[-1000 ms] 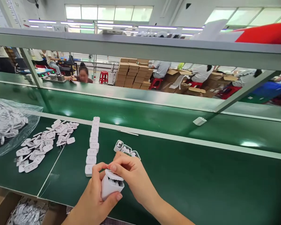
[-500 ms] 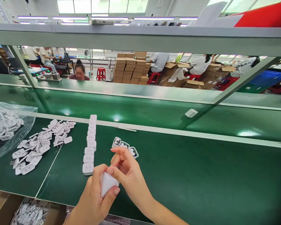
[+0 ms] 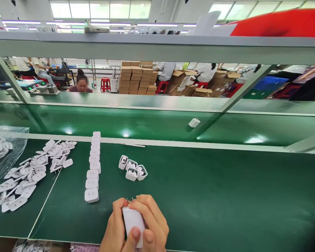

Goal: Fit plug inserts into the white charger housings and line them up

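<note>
Between my two hands is a white plug charger (image 3: 134, 221), its metal prongs pointing away from me. My left hand (image 3: 117, 227) wraps its left side, thumb pressed on the near face. My right hand (image 3: 154, 222) closes round the right side, fingers over the pronged end. Just beyond, several open white charger housings (image 3: 132, 174) stand in a cluster with dark parts showing inside. Left of my hands runs a row of white chargers (image 3: 91, 195), prongs up. Farther left lies a loose pile of white pronged plug covers (image 3: 36, 168).
A clear plastic bag (image 3: 5, 147) of white parts lies at the far left. One white charger (image 3: 194, 123) rests on the green belt (image 3: 157, 120) behind the table. A thin pale tool (image 3: 133, 145) lies along the white edge strip. Across the belt sits a person (image 3: 80, 84).
My hands have come nearer to me, and my right hand has closed on the charger, whose prongs now show. Another open housing shows in the cluster. The view has shifted right.
</note>
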Tool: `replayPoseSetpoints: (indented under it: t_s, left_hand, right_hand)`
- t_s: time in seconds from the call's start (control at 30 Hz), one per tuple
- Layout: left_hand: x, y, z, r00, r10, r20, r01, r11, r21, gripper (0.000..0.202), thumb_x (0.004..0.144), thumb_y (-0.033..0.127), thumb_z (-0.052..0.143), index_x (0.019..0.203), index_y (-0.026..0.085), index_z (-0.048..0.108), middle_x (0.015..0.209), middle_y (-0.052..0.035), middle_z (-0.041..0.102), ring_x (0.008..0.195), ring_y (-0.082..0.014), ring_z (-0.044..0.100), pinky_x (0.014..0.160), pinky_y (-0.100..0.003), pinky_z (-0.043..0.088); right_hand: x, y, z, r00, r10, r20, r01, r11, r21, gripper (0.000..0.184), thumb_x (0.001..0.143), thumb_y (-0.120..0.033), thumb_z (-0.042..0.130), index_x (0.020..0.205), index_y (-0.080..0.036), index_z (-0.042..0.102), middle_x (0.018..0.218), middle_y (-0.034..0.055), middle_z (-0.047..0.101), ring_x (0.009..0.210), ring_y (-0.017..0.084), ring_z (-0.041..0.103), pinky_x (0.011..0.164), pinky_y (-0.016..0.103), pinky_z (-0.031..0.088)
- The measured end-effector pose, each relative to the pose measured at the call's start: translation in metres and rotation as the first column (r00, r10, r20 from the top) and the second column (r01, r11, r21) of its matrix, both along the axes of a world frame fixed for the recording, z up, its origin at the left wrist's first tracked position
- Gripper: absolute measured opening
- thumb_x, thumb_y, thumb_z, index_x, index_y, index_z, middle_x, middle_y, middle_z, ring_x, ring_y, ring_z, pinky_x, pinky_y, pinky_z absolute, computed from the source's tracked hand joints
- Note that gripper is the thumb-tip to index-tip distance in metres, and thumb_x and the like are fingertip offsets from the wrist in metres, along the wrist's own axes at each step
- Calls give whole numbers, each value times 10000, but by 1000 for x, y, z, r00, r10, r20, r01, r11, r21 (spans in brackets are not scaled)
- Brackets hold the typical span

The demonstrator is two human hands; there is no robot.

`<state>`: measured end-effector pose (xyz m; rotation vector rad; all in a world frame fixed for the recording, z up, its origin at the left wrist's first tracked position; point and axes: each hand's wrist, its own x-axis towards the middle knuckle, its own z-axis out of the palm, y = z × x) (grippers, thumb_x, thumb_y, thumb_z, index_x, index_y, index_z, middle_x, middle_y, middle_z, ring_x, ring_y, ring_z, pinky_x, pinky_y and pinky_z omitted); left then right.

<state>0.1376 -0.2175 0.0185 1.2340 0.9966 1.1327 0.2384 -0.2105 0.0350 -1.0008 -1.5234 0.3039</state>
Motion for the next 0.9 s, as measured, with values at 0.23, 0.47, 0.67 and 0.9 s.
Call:
replayPoseSetpoints:
  t_s: [0.23,0.47,0.67,0.9]
  left_hand:
    - [-28,-10,-28,972,67,225,-35,989,-145,443,754,585,719,837,216,489,810,1,490,739,-140,501,685,-234,445]
    - [-104,-2,-48,872,170,-459,93,863,497,210,872,170,619,1053,277,607,952,-41,720,807,-163,695,723,-222,548]
    - [-140,-4,-53,735,316,-600,79,839,539,109,909,251,586,1001,242,644,1004,-117,695,906,-224,676,730,-301,573]
    - [-134,6,-50,541,510,-669,86,758,647,149,866,194,614,1006,242,629,970,-87,621,890,-217,625,781,-336,545]
  right_hand:
    - [-7,-1,-29,993,47,104,-53,997,50,404,992,-359,240,937,-210,612,749,79,619,683,232,609,736,442,526]
    - [18,23,-15,842,275,464,-310,951,0,301,954,-357,477,1186,-181,554,1080,136,677,1048,264,637,944,443,528]
    - [53,104,22,736,183,652,-66,978,-200,151,915,-220,524,1023,-222,628,1114,112,661,1064,257,616,872,412,544]
    - [24,157,6,546,174,820,184,930,-320,339,810,-158,593,1149,-135,602,991,159,688,956,346,623,809,483,512]
